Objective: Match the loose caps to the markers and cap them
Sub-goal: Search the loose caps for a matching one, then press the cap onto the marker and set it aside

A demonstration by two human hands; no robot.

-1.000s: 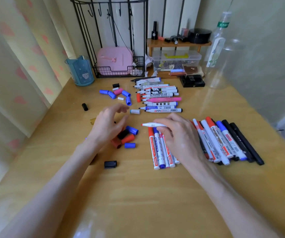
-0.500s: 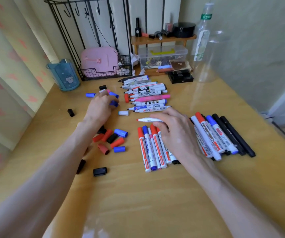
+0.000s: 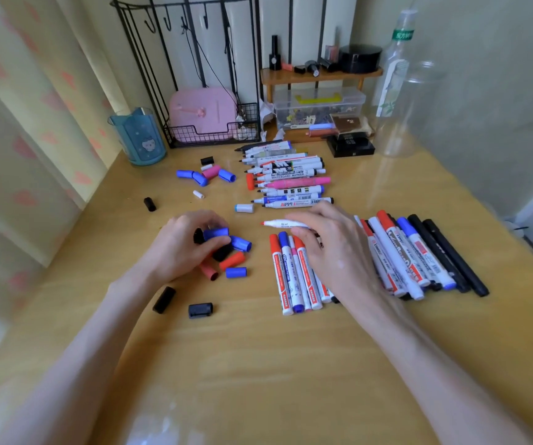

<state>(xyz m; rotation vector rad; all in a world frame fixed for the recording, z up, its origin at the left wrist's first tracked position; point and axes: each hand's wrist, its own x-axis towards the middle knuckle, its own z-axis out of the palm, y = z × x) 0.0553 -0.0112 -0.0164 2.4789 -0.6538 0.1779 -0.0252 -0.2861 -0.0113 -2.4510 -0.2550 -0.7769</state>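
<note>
My left hand sits on a small heap of loose caps, its thumb and fingers pinching a blue cap. My right hand holds an uncapped white marker with a red tip pointing left, just above the table. Under and beside that hand lie capped red and blue markers. A second capped row lies to the right. Uncapped markers are lined up further back, with more loose caps to their left.
The wooden table has black caps near the front left and a white cap mid-table. At the back stand a blue cup, a wire rack with a pink box, a clear storage box and bottles.
My left hand reached back to the far caps, then returned to the near heap with a blue cap in its fingers. My right hand kept the white marker in place.
</note>
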